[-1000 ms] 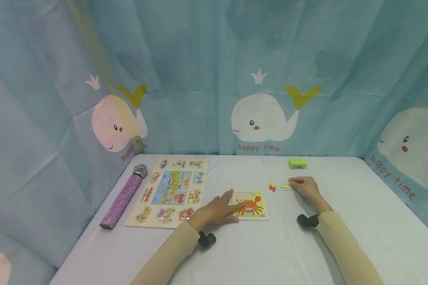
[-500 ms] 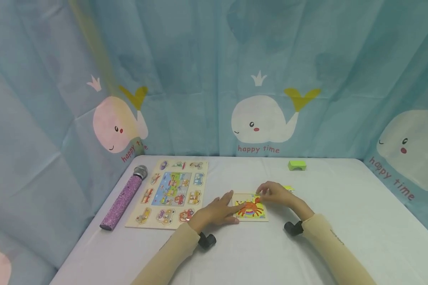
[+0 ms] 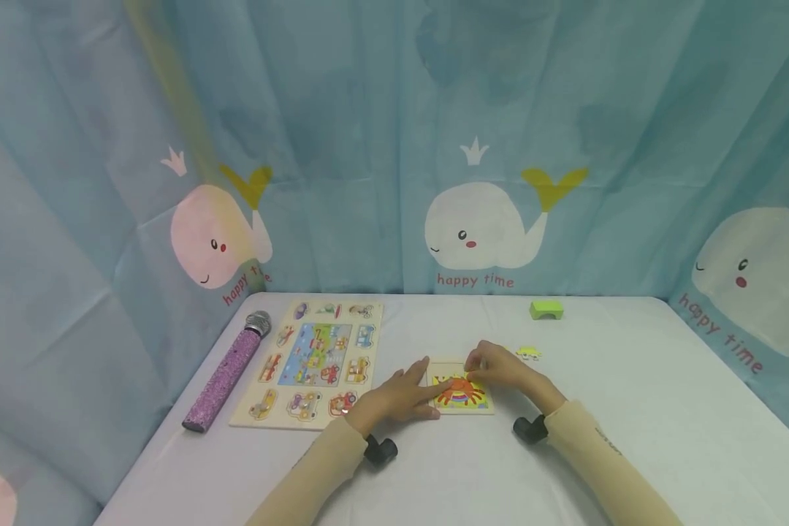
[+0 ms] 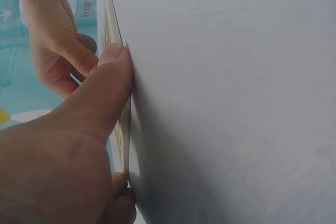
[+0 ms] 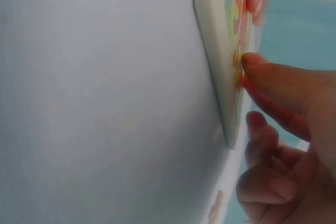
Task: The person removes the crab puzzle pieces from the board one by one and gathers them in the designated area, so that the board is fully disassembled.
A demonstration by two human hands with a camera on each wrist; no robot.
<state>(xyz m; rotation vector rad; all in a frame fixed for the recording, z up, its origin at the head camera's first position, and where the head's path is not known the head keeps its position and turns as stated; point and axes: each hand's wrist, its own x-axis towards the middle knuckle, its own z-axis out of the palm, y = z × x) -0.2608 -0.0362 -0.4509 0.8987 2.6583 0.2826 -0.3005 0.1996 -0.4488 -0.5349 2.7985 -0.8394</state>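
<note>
The small crab puzzle board (image 3: 462,409) lies flat near the middle of the table. My left hand (image 3: 394,398) rests on its left side, index finger stretched over the crab picture; in the left wrist view the left thumb (image 4: 113,64) lies along the board's edge. At the board's upper right corner, my right hand (image 3: 502,367) pinches a small red-orange piece (image 5: 240,80) between thumb and index finger, against the board, its other fingers curled. The piece is mostly hidden by the fingers. A loose yellow piece (image 3: 529,353) lies just beyond the right hand.
A green arch block (image 3: 546,310) stands at the back right. On the left are a large wooden vehicle puzzle (image 3: 237,416) and a purple glittery microphone (image 3: 222,380). A blue curtain with whales (image 3: 342,219) hangs behind and beside the table.
My right hand has moved left from the loose pieces to the board's upper right corner. The red loose piece no longer shows on the table. My left hand has stayed on the board.
</note>
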